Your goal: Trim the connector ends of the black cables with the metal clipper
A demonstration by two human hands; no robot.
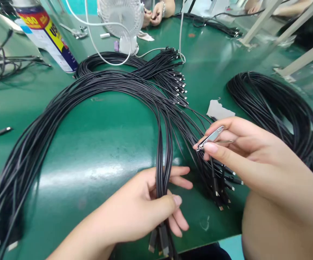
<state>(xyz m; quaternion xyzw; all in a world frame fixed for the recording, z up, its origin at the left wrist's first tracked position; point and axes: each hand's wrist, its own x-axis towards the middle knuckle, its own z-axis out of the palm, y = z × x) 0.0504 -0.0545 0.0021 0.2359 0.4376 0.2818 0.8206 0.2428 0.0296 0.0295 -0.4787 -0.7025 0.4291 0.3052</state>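
Observation:
My left hand (156, 202) is closed around a small bunch of black USB cables (163, 162), thumb across the front. Their connector ends (162, 240) hang below the palm near the table's front edge. In my right hand (234, 148) a silver nail clipper (212, 138) is pinched between thumb and fingers, its jaws pointing left. Just beneath the clipper lie more connector ends (221, 187) of the same large bundle. The bundle (102, 81) arcs across the green table to the left, where its other ends lie at the lower left corner.
A coiled black cable bundle (278, 112) lies at right, beside a scrap of grey paper (220, 109). Farther back are a white fan (121, 16), a spray can (48, 36) and another cable pile (167, 68). Another person's hands (156, 14) are across the table (91, 137).

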